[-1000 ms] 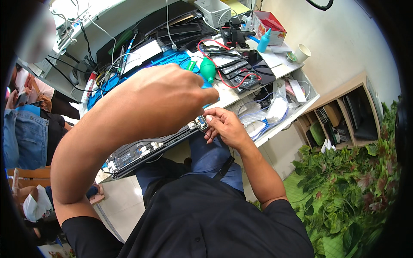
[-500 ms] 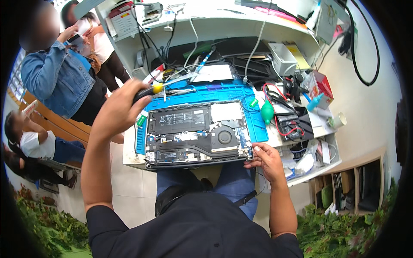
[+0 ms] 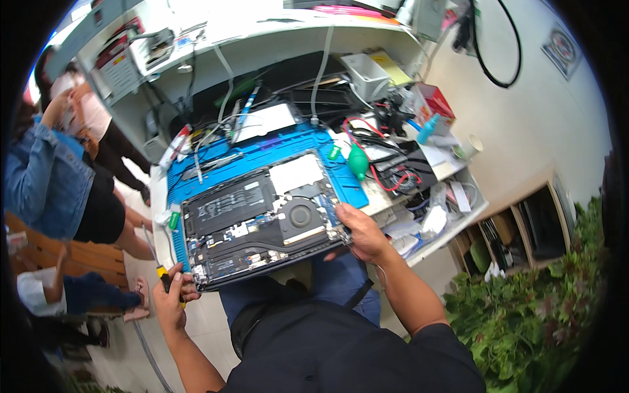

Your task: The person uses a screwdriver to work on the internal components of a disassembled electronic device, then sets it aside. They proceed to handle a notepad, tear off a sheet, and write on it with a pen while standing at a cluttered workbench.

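An opened laptop (image 3: pixel 262 219), its bottom cover off, shows a black battery (image 3: pixel 237 204), a round fan (image 3: pixel 298 217) and green-blue circuit boards. It lies tilted across the near edge of a blue work mat (image 3: pixel 190 181). My left hand (image 3: pixel 171 300) is closed round a screwdriver (image 3: pixel 162 270) with a yellow and black handle, its shaft pointing up and away. The fingers of that hand also meet the laptop's near left corner. At the right side my right hand (image 3: pixel 362 234) grips the laptop's edge, thumb on top and fingers underneath.
A green air blower (image 3: pixel 358 162), red and black cables (image 3: pixel 386 147) and a red box (image 3: pixel 435 108) crowd the bench's right. Tweezers (image 3: pixel 219 164) lie on the mat behind the laptop. A shelf (image 3: pixel 151 82) spans the back. People (image 3: pixel 56 177) are at the left.
My left hand has come down from above the mat to the laptop's near left corner, screwdriver still held. My right hand has closed on the right edge. The laptop is now turned, and the view has swung.
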`<state>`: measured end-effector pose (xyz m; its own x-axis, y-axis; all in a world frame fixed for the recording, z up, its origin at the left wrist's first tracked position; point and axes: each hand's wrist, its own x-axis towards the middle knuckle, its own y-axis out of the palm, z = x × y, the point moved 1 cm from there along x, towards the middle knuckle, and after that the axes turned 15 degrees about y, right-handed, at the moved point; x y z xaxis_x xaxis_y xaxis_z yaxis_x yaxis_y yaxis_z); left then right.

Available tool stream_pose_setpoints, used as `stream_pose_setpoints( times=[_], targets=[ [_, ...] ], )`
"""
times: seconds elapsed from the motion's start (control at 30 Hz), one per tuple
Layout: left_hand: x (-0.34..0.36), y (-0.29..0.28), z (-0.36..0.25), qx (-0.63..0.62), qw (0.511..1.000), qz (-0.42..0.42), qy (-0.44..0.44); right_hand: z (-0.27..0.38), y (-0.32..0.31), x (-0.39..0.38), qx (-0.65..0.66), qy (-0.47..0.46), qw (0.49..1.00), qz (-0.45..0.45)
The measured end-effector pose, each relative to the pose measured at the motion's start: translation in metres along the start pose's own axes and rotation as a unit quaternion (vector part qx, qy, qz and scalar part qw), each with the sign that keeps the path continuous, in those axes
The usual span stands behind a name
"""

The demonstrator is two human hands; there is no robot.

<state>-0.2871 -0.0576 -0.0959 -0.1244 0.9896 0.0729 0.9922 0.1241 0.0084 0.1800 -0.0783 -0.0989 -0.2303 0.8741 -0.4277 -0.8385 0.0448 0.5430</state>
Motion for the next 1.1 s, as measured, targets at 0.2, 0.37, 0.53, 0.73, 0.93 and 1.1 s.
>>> stream_pose_setpoints(
  times=[0.2,0.37,0.53,0.73,0.93,1.1],
  targets=[
    [0.004,-0.008,0.017,-0.039,0.999,0.021,-0.022,-0.005,0.011,-0.007,0.028,-0.024,0.998,0.051],
    [0.003,-0.011,0.02,-0.168,0.984,0.055,-0.002,0.0,0.01,-0.035,0.025,-0.067,0.995,0.067],
    [-0.005,0.019,-0.01,-0.193,0.976,0.071,0.069,0.014,0.012,-0.069,0.112,-0.094,0.975,0.169],
    [0.019,0.044,-0.018,-0.19,0.969,0.145,0.064,-0.02,-0.025,-0.059,0.239,-0.049,0.933,0.264],
    [0.044,0.077,-0.048,-0.157,0.966,0.204,-0.008,-0.055,-0.028,-0.119,0.285,-0.169,0.932,0.145],
    [0.118,0.086,-0.073,0.063,0.954,0.276,0.099,-0.043,-0.023,-0.196,0.283,-0.29,0.914,-0.009]
  ],
)
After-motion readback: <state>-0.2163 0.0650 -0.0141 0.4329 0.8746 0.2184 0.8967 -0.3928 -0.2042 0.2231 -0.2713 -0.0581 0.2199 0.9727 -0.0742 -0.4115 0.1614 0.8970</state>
